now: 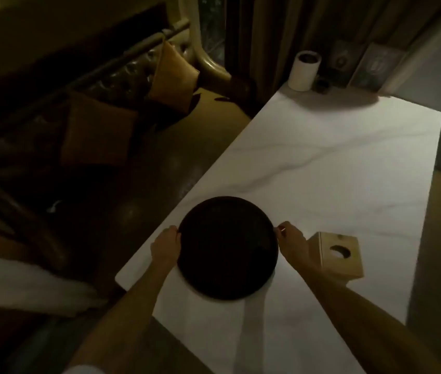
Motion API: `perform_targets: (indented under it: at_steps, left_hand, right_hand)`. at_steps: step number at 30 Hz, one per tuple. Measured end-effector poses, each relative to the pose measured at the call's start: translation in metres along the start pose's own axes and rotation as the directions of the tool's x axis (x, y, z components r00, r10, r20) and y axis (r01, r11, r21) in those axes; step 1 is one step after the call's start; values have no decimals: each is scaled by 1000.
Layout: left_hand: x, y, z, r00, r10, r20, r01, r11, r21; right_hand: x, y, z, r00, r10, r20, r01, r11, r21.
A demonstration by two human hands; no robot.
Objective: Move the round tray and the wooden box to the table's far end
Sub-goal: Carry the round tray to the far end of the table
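A dark round tray (227,248) is over the near left part of the white marble table (335,163). My left hand (165,245) grips its left rim and my right hand (292,238) grips its right rim. A shadow shows under the tray's near edge, so it seems slightly lifted. The light wooden box (338,256), with a round hole in its top, stands on the table just right of my right hand, not touched.
At the table's far end stand a white cylinder (304,71), a small dark object (322,85) and two framed pictures (370,67) leaning on the curtain. A sofa with cushions (173,74) lies to the left across the floor. The table's left edge runs close to the tray.
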State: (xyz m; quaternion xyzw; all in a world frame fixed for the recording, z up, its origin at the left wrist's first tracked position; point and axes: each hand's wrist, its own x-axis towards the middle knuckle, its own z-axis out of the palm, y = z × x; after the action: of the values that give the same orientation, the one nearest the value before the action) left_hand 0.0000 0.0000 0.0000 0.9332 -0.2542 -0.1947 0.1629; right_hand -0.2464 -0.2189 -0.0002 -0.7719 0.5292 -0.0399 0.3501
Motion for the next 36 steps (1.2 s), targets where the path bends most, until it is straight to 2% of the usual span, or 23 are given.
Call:
perform_targets:
  at_steps: [2, 4, 6, 9, 11, 14, 19, 23, 28, 32, 36]
  left_hand:
    - [30, -6, 18, 992, -106, 66, 106, 994, 10]
    - [50, -7, 35, 959, -219, 178, 216, 976, 36]
    - [57, -4, 50, 941, -247, 232, 234, 969, 82]
    - [56, -2, 62, 942, -261, 209, 245, 964, 101]
    - [56, -8, 67, 921, -327, 211, 330, 944, 20]
    - [52, -24, 76, 913, -331, 238, 369, 920, -133]
    - [25, -29, 70, 919, -311, 243, 350, 926, -138]
    - [-14, -15, 48, 920, -341, 192, 378, 900, -215]
    - [-90, 34, -27, 884, -437, 168, 468, 825, -317]
    - [-154, 88, -93, 874, -476, 101, 458, 733, -502]
    - [-207, 137, -138, 900, -435, 28, 330, 639, -695]
  right_hand:
    - [24, 5, 15, 995, 103, -14, -103, 994, -33]
    - [38, 15, 29, 984, 177, 31, -174, 982, -67]
    - [42, 28, 40, 966, 239, 97, -229, 967, -109]
    - [39, 50, 54, 911, 347, 224, -324, 937, -131]
    - [37, 59, 63, 890, 352, 290, -331, 936, -119]
    - [32, 64, 73, 903, 337, 268, -328, 941, -77]
    - [37, 69, 63, 895, 311, 320, -289, 951, -115]
    - [37, 69, 34, 887, 224, 403, -195, 974, -113]
    - [27, 34, -40, 861, 61, 504, -99, 994, 49]
    - [8, -8, -125, 881, -213, 423, 166, 975, 145]
    - [-21, -35, -215, 889, -383, 251, 333, 917, 219]
